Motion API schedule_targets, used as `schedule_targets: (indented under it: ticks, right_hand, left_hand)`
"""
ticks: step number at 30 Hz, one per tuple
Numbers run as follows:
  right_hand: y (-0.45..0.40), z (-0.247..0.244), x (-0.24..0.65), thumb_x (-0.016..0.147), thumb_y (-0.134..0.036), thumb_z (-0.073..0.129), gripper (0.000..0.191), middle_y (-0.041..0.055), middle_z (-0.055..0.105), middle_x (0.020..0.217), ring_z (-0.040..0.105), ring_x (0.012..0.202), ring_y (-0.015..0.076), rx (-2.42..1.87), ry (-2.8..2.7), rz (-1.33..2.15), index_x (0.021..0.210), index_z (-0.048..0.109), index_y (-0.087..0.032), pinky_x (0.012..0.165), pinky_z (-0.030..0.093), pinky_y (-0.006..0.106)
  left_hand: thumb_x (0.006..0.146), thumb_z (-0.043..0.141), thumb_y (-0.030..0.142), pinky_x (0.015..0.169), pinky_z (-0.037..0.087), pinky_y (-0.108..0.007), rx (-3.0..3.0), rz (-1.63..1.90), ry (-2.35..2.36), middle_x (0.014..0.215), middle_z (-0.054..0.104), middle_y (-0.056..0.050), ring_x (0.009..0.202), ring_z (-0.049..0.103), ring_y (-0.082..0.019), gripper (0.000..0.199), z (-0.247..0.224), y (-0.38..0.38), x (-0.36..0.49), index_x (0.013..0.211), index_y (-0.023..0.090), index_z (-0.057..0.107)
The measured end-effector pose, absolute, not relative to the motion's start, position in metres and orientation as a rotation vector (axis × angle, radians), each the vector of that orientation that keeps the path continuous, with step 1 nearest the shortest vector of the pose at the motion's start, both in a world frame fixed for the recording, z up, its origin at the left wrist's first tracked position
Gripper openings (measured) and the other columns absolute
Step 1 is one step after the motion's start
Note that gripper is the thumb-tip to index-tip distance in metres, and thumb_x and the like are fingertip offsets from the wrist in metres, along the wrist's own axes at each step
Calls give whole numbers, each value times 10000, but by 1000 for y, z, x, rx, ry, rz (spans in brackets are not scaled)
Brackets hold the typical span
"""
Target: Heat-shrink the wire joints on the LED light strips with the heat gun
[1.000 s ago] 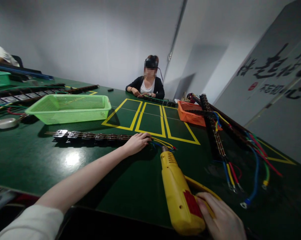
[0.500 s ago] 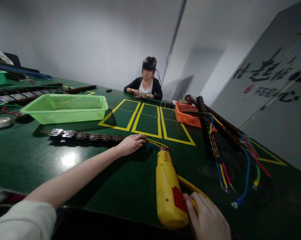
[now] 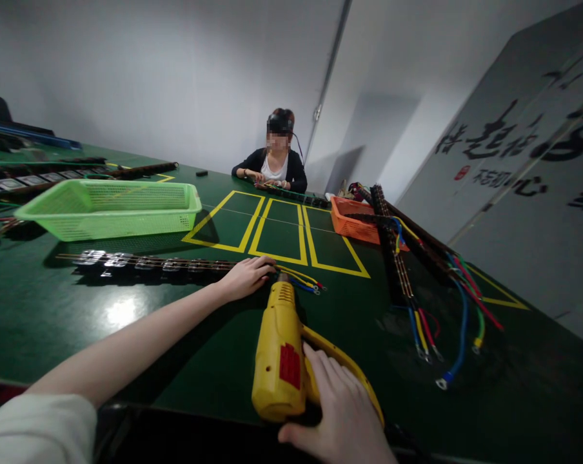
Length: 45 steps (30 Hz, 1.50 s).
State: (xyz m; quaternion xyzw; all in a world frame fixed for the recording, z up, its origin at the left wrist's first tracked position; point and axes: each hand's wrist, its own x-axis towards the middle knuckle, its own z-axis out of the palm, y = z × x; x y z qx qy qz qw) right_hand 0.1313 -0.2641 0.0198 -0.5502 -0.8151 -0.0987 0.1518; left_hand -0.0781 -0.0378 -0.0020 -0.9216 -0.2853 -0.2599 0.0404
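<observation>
My left hand (image 3: 247, 278) is closed over the right end of a long dark strip (image 3: 151, 263) with shiny square segments and thin copper-coloured rods. Yellow and blue wires (image 3: 304, 278) with ring terminals come out past my fingertips, and one has a red sleeve. A yellow heat gun (image 3: 276, 348) with a red label lies in front of me, its nozzle pointing at the wires just beyond my left fingers. My right hand (image 3: 342, 399) has its fingers around the gun's handle, thumb held apart near the rear end. The fingertips on the handle are partly hidden.
A green basket (image 3: 122, 222) stands behind the strip. To the right, an orange basket (image 3: 352, 222) has more dark strips (image 3: 393, 251) leaning over it, their coloured wires (image 3: 427, 332) spreading onto the table. Across the green table, a co-worker (image 3: 275, 164) handles a similar piece.
The heat gun and my right hand have moved left, bringing the nozzle closer to my left hand. My right thumb has shifted off the gun's side. The view has turned slightly right.
</observation>
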Motion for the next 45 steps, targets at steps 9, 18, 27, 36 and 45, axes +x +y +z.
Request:
schedule_targets:
  ticks: [9, 18, 27, 36, 45]
  right_hand:
    - [-260, 20, 139, 630, -832, 465, 1015, 124, 665, 1120, 655, 955, 289, -1680, -2317, -237, 1339, 467, -106, 781, 550, 376]
    - [-269, 15, 194, 702, -737, 508, 911, 110, 636, 1184, 667, 955, 242, -1491, -2466, -554, 1327, 457, -77, 765, 565, 309]
    - [-270, 25, 193, 707, -735, 497, 881, 150, 699, 1024, 696, 849, 253, -1397, -2408, -622, 1183, 563, 2, 704, 579, 319]
    - [-252, 16, 147, 611, -708, 617, 1000, 121, 640, 1167, 628, 988, 298, -1586, -2292, -138, 1390, 394, -122, 860, 504, 400]
    - [-249, 19, 136, 542, -641, 713, 1011, 82, 645, 1162, 609, 1014, 298, -1684, -2214, 17, 1394, 388, -203, 879, 479, 412]
  left_hand:
    - [913, 401, 206, 903, 460, -324, -2784, -754, -904, 1245, 493, -66, 1051, 548, -179, 244, 3, -40, -78, 1126, 194, 518]
    - [911, 388, 194, 885, 453, -313, -2764, -721, -914, 1247, 481, -67, 1032, 537, -177, 250, 3, -41, -78, 1127, 195, 513]
    - [856, 445, 171, 921, 435, -336, -2742, -667, -959, 1295, 444, -62, 1069, 495, -202, 255, 7, -40, -73, 1101, 189, 513]
    - [846, 493, 211, 886, 446, -346, -2704, -711, -997, 1231, 504, -49, 1026, 500, -204, 255, 2, -36, -70, 1099, 208, 526]
    - [869, 461, 212, 908, 434, -343, -2711, -726, -989, 1232, 514, -49, 1051, 511, -203, 248, 2, -34, -72, 1108, 202, 526]
